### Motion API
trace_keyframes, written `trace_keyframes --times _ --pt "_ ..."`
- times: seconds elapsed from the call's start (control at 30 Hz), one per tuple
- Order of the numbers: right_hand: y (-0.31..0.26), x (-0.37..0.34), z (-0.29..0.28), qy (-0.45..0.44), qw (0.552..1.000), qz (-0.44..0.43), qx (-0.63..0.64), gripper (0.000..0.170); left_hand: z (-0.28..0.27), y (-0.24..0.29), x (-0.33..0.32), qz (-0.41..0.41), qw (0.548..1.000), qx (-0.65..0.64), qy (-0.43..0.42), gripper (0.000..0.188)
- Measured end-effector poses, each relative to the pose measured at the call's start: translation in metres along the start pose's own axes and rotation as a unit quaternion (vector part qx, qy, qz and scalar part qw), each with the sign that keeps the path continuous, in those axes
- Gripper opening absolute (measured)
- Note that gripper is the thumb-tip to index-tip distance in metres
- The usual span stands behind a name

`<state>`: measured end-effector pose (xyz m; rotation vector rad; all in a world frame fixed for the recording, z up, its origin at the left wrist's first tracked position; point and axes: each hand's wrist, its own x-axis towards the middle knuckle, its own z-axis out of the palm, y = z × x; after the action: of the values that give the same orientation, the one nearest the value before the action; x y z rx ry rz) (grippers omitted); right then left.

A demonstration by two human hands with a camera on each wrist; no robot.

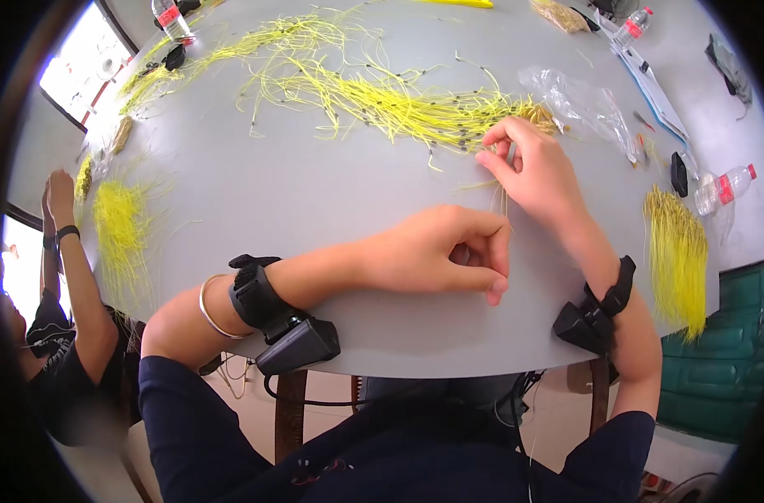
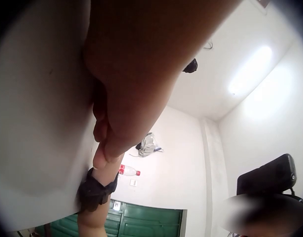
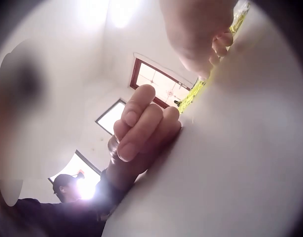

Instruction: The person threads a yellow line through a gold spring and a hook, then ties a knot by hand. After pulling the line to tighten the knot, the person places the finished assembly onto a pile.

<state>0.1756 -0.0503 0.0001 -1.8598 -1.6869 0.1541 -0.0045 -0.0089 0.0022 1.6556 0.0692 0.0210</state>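
Below the yellow bundle (image 1: 398, 105), the left hand (image 1: 436, 247) is folding its fingers, so some fingertips are hiding, and the views are not showing whether it is pinching any strand. At the bundle's right end, the right hand (image 1: 537, 172) is covering part of its own fingers; the thin strands (image 1: 500, 197) beneath are looking too fine to follow. Beyond the bundle, the picture's top edge is cutting a yellow strip (image 1: 457, 2). Far left of the bundle, the dark rim is cutting another person (image 1: 80, 352).
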Motion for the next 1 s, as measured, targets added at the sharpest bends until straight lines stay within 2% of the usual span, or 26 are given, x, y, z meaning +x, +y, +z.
trace_keyframes --times 0.13,0.2,0.23,0.27,0.3,0.33,0.4,0.43,0.47,0.53,0.6,0.73,0.77,0.8,0.83,0.87,0.93,1.0 --pt "0.008 0.002 0.002 -0.003 0.999 -0.012 0.035 0.012 0.001 -0.006 0.002 -0.001 0.999 -0.035 -0.006 0.012" --pt "0.007 0.001 -0.001 -0.003 0.998 -0.037 0.057 0.011 0.003 -0.008 0.002 0.038 0.996 -0.061 0.058 0.01" --pt "0.005 -0.001 -0.003 -0.003 0.998 -0.036 0.057 0.011 0.003 -0.008 0.002 0.038 0.996 -0.061 0.058 0.01" --pt "0.0 -0.004 -0.005 0.019 0.997 -0.067 0.036 0.01 0.002 -0.007 0.002 0.075 0.973 -0.002 0.219 0.009" --pt "-0.005 -0.008 -0.007 0.041 0.994 -0.098 0.016 0.01 0.001 -0.007 0.003 0.11 0.919 0.059 0.374 0.01" --pt "-0.012 -0.013 -0.011 0.042 0.994 -0.099 0.016 0.01 -0.002 -0.006 0.004 0.111 0.919 0.059 0.374 0.01" --pt "-0.025 -0.021 -0.016 -0.016 0.983 -0.056 0.172 0.007 -0.008 -0.004 0.003 0.064 0.886 0.131 0.44 0.015" --pt "-0.025 -0.023 -0.017 -0.016 0.984 -0.054 0.172 0.007 -0.008 -0.006 0.004 0.07 0.871 0.214 0.436 0.016" --pt "-0.024 -0.025 -0.017 -0.036 0.973 -0.054 0.22 0.006 -0.008 -0.007 0.004 0.069 0.872 0.213 0.435 0.016" --pt "-0.022 -0.026 -0.015 -0.054 0.96 -0.052 0.268 0.006 -0.01 -0.008 0.004 0.076 0.833 0.346 0.425 0.011" --pt "-0.018 -0.026 -0.012 -0.052 0.931 -0.011 0.361 0.007 -0.011 -0.008 0.003 0.086 0.837 0.36 0.404 0.009" --pt "-0.012 -0.02 -0.015 -0.065 0.908 -0.007 0.413 0.008 -0.012 -0.009 0.004 0.102 0.853 0.361 0.363 0.009" --pt "-0.007 -0.015 -0.018 -0.032 0.931 0.013 0.363 0.008 -0.012 -0.01 0.005 0.102 0.853 0.361 0.362 0.009" --pt "-0.001 -0.009 -0.023 0.001 0.95 0.033 0.311 0.008 -0.012 -0.012 0.005 0.096 0.883 0.3 0.348 0.008" --pt "0.018 -0.001 -0.022 0.054 0.983 0.005 0.174 0.007 -0.011 -0.013 0.004 0.088 0.909 0.236 0.331 0.007" --pt "0.033 0.002 -0.022 0.055 0.983 0.006 0.174 0.007 -0.011 -0.012 0.004 0.088 0.91 0.236 0.331 0.007" --pt "0.055 0.007 -0.024 0.135 0.991 -0.004 -0.017 0.007 -0.011 -0.01 0.004 0.084 0.917 0.203 0.333 0.008" --pt "0.064 0.007 -0.025 0.124 0.99 0.013 -0.061 0.006 -0.01 -0.009 0.005 0.071 0.92 0.172 0.344 0.008"
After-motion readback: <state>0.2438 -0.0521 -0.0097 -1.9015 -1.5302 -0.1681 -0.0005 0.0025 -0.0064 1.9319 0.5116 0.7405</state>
